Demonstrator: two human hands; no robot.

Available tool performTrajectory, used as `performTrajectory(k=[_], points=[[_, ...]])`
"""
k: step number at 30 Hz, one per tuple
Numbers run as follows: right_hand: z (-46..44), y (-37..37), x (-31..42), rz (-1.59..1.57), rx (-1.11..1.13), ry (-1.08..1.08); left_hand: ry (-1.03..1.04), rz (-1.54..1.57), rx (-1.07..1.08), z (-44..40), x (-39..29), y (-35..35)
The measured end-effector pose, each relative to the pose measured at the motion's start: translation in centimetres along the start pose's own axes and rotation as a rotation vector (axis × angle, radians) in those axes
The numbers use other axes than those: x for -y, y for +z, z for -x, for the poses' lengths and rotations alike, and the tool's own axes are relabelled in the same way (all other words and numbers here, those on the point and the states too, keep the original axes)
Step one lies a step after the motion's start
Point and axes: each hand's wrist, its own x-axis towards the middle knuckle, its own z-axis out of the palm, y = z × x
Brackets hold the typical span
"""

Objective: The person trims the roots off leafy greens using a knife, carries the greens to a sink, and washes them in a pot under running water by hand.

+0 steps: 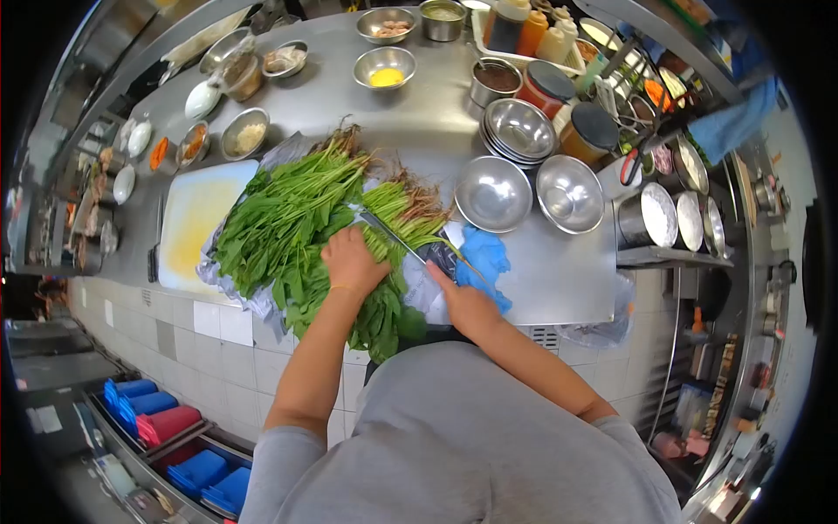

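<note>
A large heap of leafy greens (288, 205) with roots attached lies on grey plastic (209, 262) on the steel counter. My left hand (353, 260) is closed over stems in the middle of the heap, its fingers curled down into them. In my right hand (463, 301) is a knife (393, 234), gripped by the handle, its blade slanting across the stems just right of my left hand. Beyond the blade lie brown root ends (415, 194). A crumpled blue plastic bag (483, 262) sits just beside my right hand.
A stained cutting board (196, 218) lies left of the greens. Steel bowls (493, 194) stand at the right, before jars (589, 131) and a basket of sauce bottles (532, 35). A bowl with yellow egg (385, 70) stands behind. Scissors (630, 166) hang at the right.
</note>
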Motion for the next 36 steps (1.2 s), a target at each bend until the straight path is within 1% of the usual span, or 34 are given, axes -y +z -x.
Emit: performTrajectory(k=[1, 2, 4, 5, 7, 8, 10, 11, 13, 14, 15, 16, 17, 18, 19, 21, 23, 24, 26, 27, 29, 30, 32, 33, 35, 36], points=[[0.0, -0.9, 0.2, -0.049, 0.057, 0.022, -0.03, -0.012, -0.022, 0.3, 0.5, -0.1], [-0.2, -1.1, 0.0, -0.064, 0.044, 0.023, -0.015, -0.024, -0.027, 0.3, 1.0, 0.1], [0.2, -1.4, -0.6, -0.018, -0.047, -0.061, -0.008, 0.007, -0.055, 0.4, 1.7, 0.3], [0.8, -1.2, -0.6, -0.024, -0.051, -0.058, 0.0, 0.003, -0.054, 0.3, 2.1, 0.5], [2.5, -1.6, -0.2, -0.015, -0.133, -0.099, -0.008, -0.024, 0.055, -0.6, 1.8, -0.3], [3.1, -1.3, -0.5, -0.017, -0.141, -0.095, 0.0, -0.025, 0.052, -0.9, 1.9, -0.9], [4.9, -0.7, -1.7, -0.145, -0.256, -0.181, 0.021, 0.154, 0.047, -1.3, 1.5, -3.2], [6.1, -0.6, -2.3, -0.152, -0.264, -0.173, 0.033, 0.149, 0.049, -1.9, 0.9, -3.7], [9.3, -1.3, -3.3, -0.224, -0.331, -0.11, 0.129, 0.191, -0.118, -3.7, -0.6, -4.4], [10.5, -1.3, -4.1, -0.226, -0.337, -0.104, 0.287, 0.185, -0.066, -5.3, -1.5, -4.1], [11.7, -1.2, -5.1, -0.289, -0.395, -0.092, 0.295, 0.188, -0.064, -5.8, -3.6, -4.6], [12.9, -1.1, -6.1, -0.351, -0.453, -0.08, 0.275, -0.005, 0.081, -5.6, -6.9, -5.5], [13.9, -0.8, -7.1, -0.348, -0.458, -0.074, 0.253, -0.2, 0.223, -5.8, -9.3, -5.9], [14.8, -0.5, -8.2, -0.343, -0.506, -0.023, 0.222, -0.259, 0.269, -6.9, -10.3, -4.8], [15.6, -0.4, -8.7, -0.339, -0.555, 0.03, 0.235, -0.26, 0.268, -7.7, -10.9, -4.4], [17.6, -0.2, -9.5, -0.336, -0.588, 0.088, 0.103, -0.308, 0.456, -9.1, -11.5, -4.0], [19.3, 0.7, -10.5, -0.385, -0.725, 0.096, 0.126, -0.342, 0.454, -10.0, -11.0, -3.5], [19.9, 1.2, -10.8, -0.384, -0.724, 0.107, 0.129, -0.333, 0.412, -10.1, -10.7, -3.7], [20.6, 2.6, -11.2, -0.445, -0.816, 0.194, 0.158, -0.338, 0.3, -9.5, -10.3, -3.6], [20.9, 2.9, -11.2, -0.452, -0.817, 0.203, 0.164, -0.345, 0.306, -9.4, -9.9, -3.4], [21.6, 3.5, -10.8, -0.43, -0.846, 0.28, 0.241, -0.228, 0.218, -9.8, -8.7, -3.3], [22.0, 3.8, -10.5, -0.405, -0.852, 0.311, 0.264, -0.24, 0.222, -10.1, -7.9, -3.5], [22.5, 4.4, -9.4, -0.433, -0.889, 0.376, 0.394, 0.07, 0.187, -11.4, -5.8, -4.0], [22.7, 4.8, -8.6, -0.449, -0.906, 0.421, 0.409, 0.068, 0.2, -12.9, -4.2, -3.5], [22.9, 5.6, -6.7, -0.471, -0.911, 0.478, 0.405, 0.62, 0.206, -15.4, -0.9, -1.6], [23.0, 6.2, -6.0, -0.485, -0.923, 0.528, 0.292, 0.662, 0.199, -14.8, -1.1, -3.4]])
